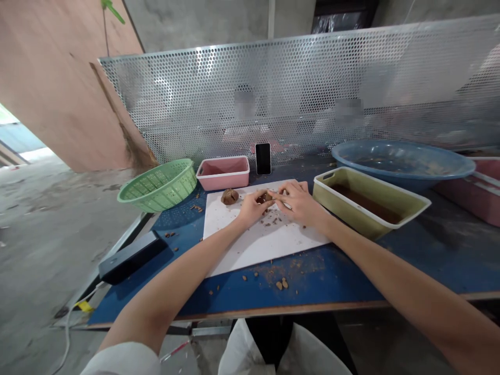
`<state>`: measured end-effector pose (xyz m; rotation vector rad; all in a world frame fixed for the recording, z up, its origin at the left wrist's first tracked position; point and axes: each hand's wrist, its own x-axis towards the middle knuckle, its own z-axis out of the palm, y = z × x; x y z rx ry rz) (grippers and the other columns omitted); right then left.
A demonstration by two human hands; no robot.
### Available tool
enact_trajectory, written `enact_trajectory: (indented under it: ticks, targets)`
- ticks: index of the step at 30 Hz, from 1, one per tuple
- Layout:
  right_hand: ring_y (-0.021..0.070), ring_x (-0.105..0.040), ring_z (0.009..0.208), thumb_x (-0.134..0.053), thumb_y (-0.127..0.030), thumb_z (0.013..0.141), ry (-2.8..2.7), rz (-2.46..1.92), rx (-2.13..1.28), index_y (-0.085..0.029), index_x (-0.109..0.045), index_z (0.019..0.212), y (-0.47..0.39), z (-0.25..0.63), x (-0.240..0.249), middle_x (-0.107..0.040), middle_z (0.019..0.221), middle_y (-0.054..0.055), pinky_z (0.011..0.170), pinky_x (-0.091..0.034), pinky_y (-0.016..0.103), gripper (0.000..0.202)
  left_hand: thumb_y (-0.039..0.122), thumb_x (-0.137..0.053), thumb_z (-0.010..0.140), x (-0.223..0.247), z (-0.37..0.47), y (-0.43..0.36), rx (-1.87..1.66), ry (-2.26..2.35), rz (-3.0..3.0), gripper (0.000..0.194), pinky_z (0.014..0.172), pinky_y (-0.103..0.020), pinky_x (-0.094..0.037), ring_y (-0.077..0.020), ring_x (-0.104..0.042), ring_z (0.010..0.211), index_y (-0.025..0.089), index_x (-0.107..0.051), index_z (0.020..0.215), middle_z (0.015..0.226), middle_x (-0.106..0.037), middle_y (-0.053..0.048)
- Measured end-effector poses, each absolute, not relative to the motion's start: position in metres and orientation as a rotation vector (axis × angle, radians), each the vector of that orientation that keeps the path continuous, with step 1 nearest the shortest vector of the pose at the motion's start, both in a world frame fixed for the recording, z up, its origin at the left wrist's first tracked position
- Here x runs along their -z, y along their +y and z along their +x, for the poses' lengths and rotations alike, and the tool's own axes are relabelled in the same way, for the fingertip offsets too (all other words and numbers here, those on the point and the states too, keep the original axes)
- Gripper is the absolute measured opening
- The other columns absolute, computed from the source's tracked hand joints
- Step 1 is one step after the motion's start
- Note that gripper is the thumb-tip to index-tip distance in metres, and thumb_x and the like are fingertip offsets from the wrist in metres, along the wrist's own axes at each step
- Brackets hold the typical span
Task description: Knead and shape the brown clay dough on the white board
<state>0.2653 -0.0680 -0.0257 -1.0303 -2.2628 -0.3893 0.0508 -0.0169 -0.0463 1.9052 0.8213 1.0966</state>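
Observation:
My left hand point(252, 208) curls around a brown clay-like lump point(264, 198) over a white board point(230, 250). From the other side, my right hand point(295, 202) meets the lump with bent fingers pressed together. A thin thing may be pinched in those fingers, too small to make out. Much of the lump is hidden behind both hands. Another brown lump point(229, 196), cracked on top, rests on the board left of my left hand. Brown crumbs point(275, 220) lie scattered on the board below the hands.
A green basket point(160, 185), pink tub point(222, 179) and upright phone point(263, 159) stand behind. On the right are an olive tub point(351, 216) with brown liquid and a blue basin point(402, 161). A black box point(132, 255) sits at the blue table's left edge point(250, 299).

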Motion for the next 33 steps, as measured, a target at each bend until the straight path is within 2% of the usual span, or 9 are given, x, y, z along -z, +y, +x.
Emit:
enact_trajectory:
  ticks: [5, 9, 12, 16, 20, 24, 27, 31, 33]
  targets:
    - [0.0285, -0.057, 0.111, -0.05, -0.03, 0.112, -2.316, -0.987, 0.412, -0.035, -0.062, 0.156, -0.063, 0.267, 0.032, -0.068, 0.121, 0.01, 0.098, -0.035, 0.047, 0.046, 0.03, -0.075, 0.089, 0.048, 0.049, -0.015, -1.11, 0.834, 1.976, 0.024, 0.063, -0.026, -0.045, -0.0138, -0.057, 0.065, 0.016, -0.076, 0.109, 0.073, -0.068, 0.0]
    - [0.0297, -0.056, 0.112, -0.05, -0.03, 0.112, -2.248, -1.024, 0.423, -0.035, -0.062, 0.156, -0.063, 0.267, 0.032, -0.068, 0.121, 0.011, 0.097, -0.036, 0.047, 0.046, 0.034, -0.075, 0.09, 0.052, 0.05, -0.011, -1.121, 0.815, 2.007, 0.023, 0.064, -0.026, -0.044, -0.0143, -0.056, 0.068, 0.015, -0.076, 0.102, 0.076, -0.068, -0.001]
    - [0.0294, -0.056, 0.112, -0.053, -0.028, 0.11, -2.311, -0.958, 0.415, -0.036, -0.063, 0.155, -0.065, 0.266, 0.032, -0.068, 0.123, 0.01, 0.099, -0.036, 0.048, 0.047, 0.028, -0.075, 0.088, 0.053, 0.051, -0.01, -1.15, 0.798, 2.025, 0.024, 0.067, -0.026, -0.045, -0.0138, -0.056, 0.07, 0.015, -0.077, 0.108, 0.085, -0.073, -0.002]
    - [0.0304, -0.056, 0.112, -0.052, -0.029, 0.111, -2.243, -1.006, 0.454, -0.034, -0.064, 0.155, -0.065, 0.265, 0.034, -0.069, 0.123, 0.011, 0.098, -0.035, 0.049, 0.046, 0.031, -0.075, 0.09, 0.054, 0.051, -0.01, -1.136, 0.807, 2.043, 0.018, 0.067, -0.027, -0.043, -0.0141, -0.054, 0.069, 0.015, -0.076, 0.098, 0.076, -0.068, -0.001]
    - [0.0294, -0.057, 0.111, -0.052, -0.026, 0.109, -2.285, -0.928, 0.454, -0.033, -0.066, 0.153, -0.064, 0.265, 0.036, -0.07, 0.123, 0.011, 0.099, -0.035, 0.049, 0.046, 0.027, -0.075, 0.088, 0.053, 0.05, -0.01, -1.139, 0.807, 2.052, 0.025, 0.072, -0.027, -0.046, -0.0146, -0.058, 0.074, 0.015, -0.077, 0.109, 0.09, -0.075, -0.004]
    - [0.0302, -0.057, 0.112, -0.052, -0.028, 0.11, -2.209, -0.986, 0.476, -0.032, -0.066, 0.153, -0.063, 0.264, 0.039, -0.07, 0.122, 0.011, 0.099, -0.035, 0.049, 0.045, 0.033, -0.075, 0.09, 0.052, 0.05, -0.01, -1.136, 0.815, 2.047, 0.023, 0.07, -0.028, -0.044, -0.0144, -0.055, 0.071, 0.014, -0.077, 0.104, 0.082, -0.071, -0.002]
    - [0.029, -0.057, 0.111, -0.052, -0.026, 0.11, -2.248, -0.937, 0.441, -0.033, -0.065, 0.154, -0.062, 0.263, 0.04, -0.069, 0.122, 0.01, 0.1, -0.036, 0.048, 0.046, 0.03, -0.076, 0.088, 0.052, 0.05, -0.01, -1.14, 0.819, 2.045, 0.024, 0.073, -0.028, -0.045, -0.0145, -0.057, 0.074, 0.015, -0.077, 0.106, 0.089, -0.074, -0.003]
    - [0.0306, -0.057, 0.114, -0.05, -0.029, 0.112, -2.196, -1.011, 0.44, -0.034, -0.063, 0.156, -0.062, 0.262, 0.041, -0.068, 0.125, 0.011, 0.1, -0.038, 0.05, 0.046, 0.032, -0.075, 0.09, 0.053, 0.05, -0.01, -1.142, 0.817, 2.052, 0.019, 0.071, -0.028, -0.044, -0.0144, -0.055, 0.072, 0.015, -0.075, 0.097, 0.081, -0.07, -0.001]
    - [0.0305, -0.057, 0.115, -0.05, -0.029, 0.111, -2.236, -0.981, 0.417, -0.035, -0.063, 0.156, -0.063, 0.262, 0.041, -0.068, 0.127, 0.011, 0.101, -0.038, 0.05, 0.046, 0.028, -0.075, 0.088, 0.052, 0.05, -0.01, -1.148, 0.82, 2.047, 0.019, 0.072, -0.028, -0.045, -0.0144, -0.056, 0.073, 0.015, -0.076, 0.101, 0.085, -0.073, -0.002]
